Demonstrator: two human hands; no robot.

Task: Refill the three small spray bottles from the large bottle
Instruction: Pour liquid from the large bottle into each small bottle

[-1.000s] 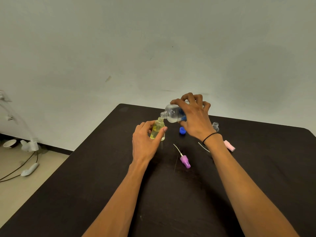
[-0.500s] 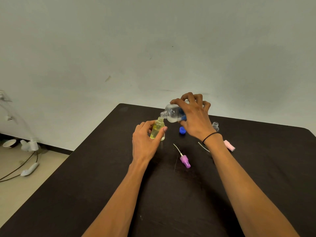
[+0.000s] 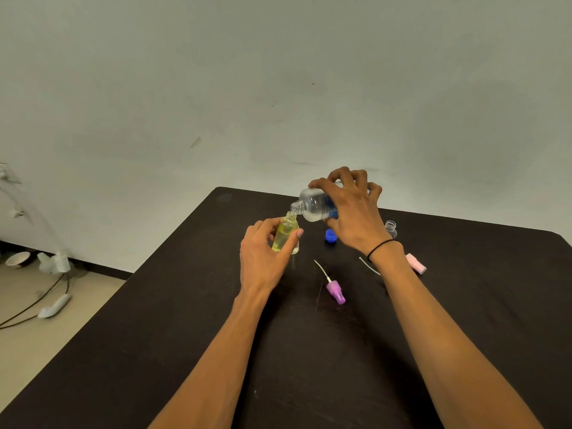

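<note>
My left hand [image 3: 263,258] grips a small yellowish spray bottle [image 3: 286,232] with no cap, standing on the dark table [image 3: 185,320]. My right hand [image 3: 356,215] holds the large clear bottle [image 3: 314,205] with a blue label, tipped on its side, its open neck right over the small bottle's mouth. A second small clear bottle [image 3: 391,228] stands open behind my right wrist. A purple spray cap [image 3: 335,291] with its tube lies between my arms. A pink spray cap [image 3: 416,264] lies to the right of my right wrist.
The large bottle's blue cap [image 3: 330,235] lies on the table under my right hand. The table's left edge drops to a floor with cables and white objects [image 3: 52,305]. A bare wall rises behind the table.
</note>
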